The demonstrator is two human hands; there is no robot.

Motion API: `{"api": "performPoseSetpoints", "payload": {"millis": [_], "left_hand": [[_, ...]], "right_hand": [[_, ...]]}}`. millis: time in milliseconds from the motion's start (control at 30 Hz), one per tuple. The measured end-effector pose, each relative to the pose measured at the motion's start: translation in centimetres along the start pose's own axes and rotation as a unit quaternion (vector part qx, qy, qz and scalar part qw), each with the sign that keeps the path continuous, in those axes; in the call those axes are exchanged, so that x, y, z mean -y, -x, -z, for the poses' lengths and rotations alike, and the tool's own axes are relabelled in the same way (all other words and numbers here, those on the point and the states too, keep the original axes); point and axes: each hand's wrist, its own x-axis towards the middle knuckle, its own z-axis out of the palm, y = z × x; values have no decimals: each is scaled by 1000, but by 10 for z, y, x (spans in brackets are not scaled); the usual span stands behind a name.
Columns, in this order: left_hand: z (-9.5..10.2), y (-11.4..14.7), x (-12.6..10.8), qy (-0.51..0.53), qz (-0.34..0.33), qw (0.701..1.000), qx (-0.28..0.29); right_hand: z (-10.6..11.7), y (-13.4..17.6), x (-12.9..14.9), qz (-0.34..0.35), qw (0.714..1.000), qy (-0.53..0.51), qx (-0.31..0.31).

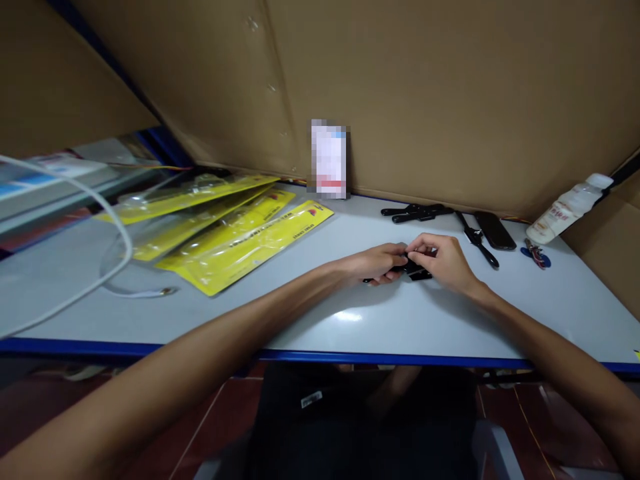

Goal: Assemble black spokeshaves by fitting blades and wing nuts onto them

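Observation:
My left hand (376, 264) is closed around a glossy black object (419, 273) just above the white table. A thin black end shows under the fingers on its left, and a flat, blocky end sticks out on the right. My right hand (449, 261) pinches at the top of that object with thumb and forefinger, close to the left thumb. Whatever small part lies between those fingertips is hidden. Behind the hands lie several similar black pieces with handle-like ends (419, 213), and another such piece (477, 239) rests to the right.
Clear blister packs with yellow cards (250, 243) overlap on the left, beside a white cable (120, 263). A lit phone screen (330, 160) leans against the cardboard wall. On the right are a dark phone (495, 231), keys (536, 254) and a tilted bottle (567, 211).

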Motion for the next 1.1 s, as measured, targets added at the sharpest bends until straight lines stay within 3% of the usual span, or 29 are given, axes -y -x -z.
{"api": "performPoseSetpoints", "payload": {"millis": [133, 400, 700, 900, 1100], "left_hand": [[0, 1, 0, -14, -1, 1000, 2], [1, 2, 0, -12, -5, 1000, 8], [-1, 2, 0, -35, 23, 999, -10], [2, 2, 1, -30, 19, 999, 5], [2, 2, 1, -21, 25, 999, 1]], "right_hand": [[9, -2, -1, 17, 999, -8, 42], [11, -1, -1, 94, 989, 114, 18], [-1, 1, 3, 36, 993, 114, -13], [10, -2, 1, 98, 989, 113, -4], [13, -1, -2, 107, 983, 146, -20]]}}
